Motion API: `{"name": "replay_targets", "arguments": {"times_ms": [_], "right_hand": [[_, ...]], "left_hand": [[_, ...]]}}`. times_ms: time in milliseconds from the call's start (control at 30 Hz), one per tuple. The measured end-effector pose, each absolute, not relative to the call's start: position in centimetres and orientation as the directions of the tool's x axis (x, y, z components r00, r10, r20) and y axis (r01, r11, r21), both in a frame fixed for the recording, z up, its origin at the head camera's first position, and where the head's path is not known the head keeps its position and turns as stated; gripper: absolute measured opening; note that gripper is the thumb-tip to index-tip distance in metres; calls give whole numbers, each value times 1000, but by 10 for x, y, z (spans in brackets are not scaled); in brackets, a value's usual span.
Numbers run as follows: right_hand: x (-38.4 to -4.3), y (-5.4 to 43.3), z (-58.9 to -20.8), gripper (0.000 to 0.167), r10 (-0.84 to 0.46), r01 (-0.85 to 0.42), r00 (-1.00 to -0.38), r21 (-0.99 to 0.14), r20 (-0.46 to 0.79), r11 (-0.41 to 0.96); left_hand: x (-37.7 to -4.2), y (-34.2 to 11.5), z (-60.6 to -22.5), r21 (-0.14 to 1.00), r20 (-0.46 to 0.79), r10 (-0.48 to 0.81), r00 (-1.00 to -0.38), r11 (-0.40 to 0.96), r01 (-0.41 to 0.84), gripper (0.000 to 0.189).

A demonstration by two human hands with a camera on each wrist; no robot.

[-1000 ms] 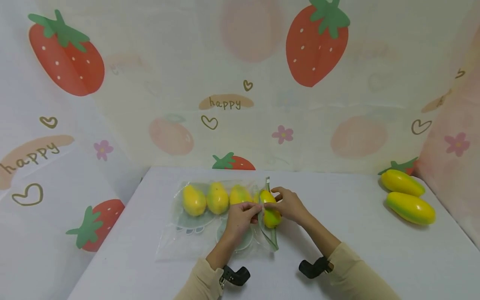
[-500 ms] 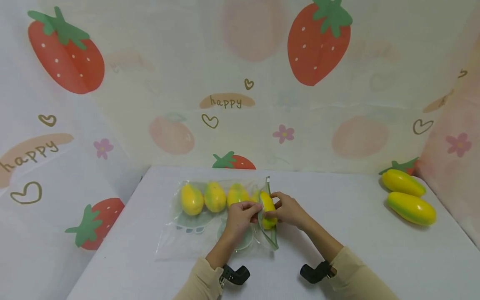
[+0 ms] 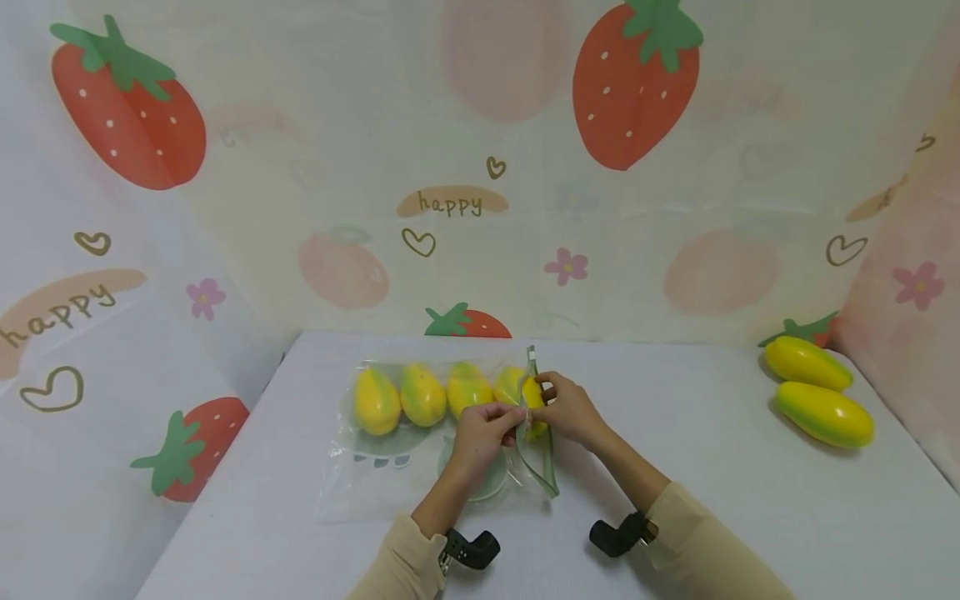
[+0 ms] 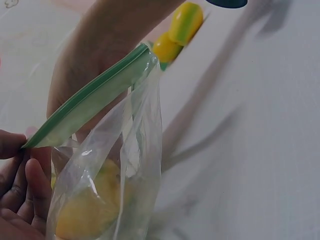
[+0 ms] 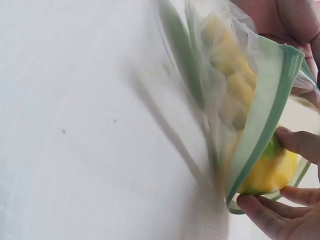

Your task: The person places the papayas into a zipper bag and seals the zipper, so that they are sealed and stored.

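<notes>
A clear zip bag [image 3: 348, 492] with a green zip edge lies on the table, its mouth to the right. Inside are three yellow-green fruits in a row, the leftmost fruit [image 3: 377, 402] farthest from the mouth. My left hand [image 3: 476, 437] pinches the bag's rim between thumb and fingers, as the left wrist view also shows. At the mouth, my right hand [image 3: 573, 408] grips another yellow-green fruit [image 5: 272, 170], thumb on one side and fingers on the other. That fruit is partly inside the bag and partly hidden by the zip strip.
Two more yellow-green fruits lie at the table's far right, one fruit [image 3: 806, 363] behind the other fruit [image 3: 823, 414]. A white cloth covers the table [image 3: 675, 433]. A curtain [image 3: 525, 233] printed with strawberries stands behind it.
My right hand has pushed its fruit leftward, deeper into the bag's mouth. The three fruits inside have shifted slightly left. My left hand keeps its pinch on the rim.
</notes>
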State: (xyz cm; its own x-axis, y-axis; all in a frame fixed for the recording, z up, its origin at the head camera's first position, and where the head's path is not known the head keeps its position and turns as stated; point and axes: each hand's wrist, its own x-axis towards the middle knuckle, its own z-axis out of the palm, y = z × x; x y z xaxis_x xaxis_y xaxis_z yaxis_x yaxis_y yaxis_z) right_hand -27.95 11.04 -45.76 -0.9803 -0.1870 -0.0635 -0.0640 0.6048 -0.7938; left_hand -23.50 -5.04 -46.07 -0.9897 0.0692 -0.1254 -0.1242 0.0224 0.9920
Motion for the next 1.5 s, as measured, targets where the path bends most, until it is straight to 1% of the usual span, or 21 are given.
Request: {"name": "replay_targets", "arguments": {"times_ms": [267,500,567,667,833,967,1333,1500], "right_hand": [[-284,106,-462,42,-159,-115,-987,-827,31,550],[-282,106,-464,46,-219,-162,-974,-842,54,514],[-283,105,-466,44,-210,-168,-975,-850,69,500],[-284,101,-469,38,-180,-166,-980,-861,88,480],[-287,98,-473,30,-159,-144,-984,-863,75,483],[-287,102,-473,29,-177,-140,-982,-854,57,501],[-286,122,-465,35,-240,-157,-970,-839,33,522],[-288,134,-461,38,-243,-170,-969,-823,40,541]], "left_hand": [[-235,-51,-461,991,-130,73,-989,25,-128,26],[-232,-52,-454,991,-134,60,-989,25,-133,27],[-226,-52,-445,991,-130,69,-989,23,-129,26],[-224,-52,-444,992,-129,79,-988,22,-128,25],[-232,-52,-460,992,-129,74,-989,18,-128,27],[-233,-52,-460,991,-131,69,-989,15,-130,27],[-232,-53,-457,989,-145,48,-988,33,-144,27],[-218,-52,-438,990,-139,44,-989,36,-138,25]]}}
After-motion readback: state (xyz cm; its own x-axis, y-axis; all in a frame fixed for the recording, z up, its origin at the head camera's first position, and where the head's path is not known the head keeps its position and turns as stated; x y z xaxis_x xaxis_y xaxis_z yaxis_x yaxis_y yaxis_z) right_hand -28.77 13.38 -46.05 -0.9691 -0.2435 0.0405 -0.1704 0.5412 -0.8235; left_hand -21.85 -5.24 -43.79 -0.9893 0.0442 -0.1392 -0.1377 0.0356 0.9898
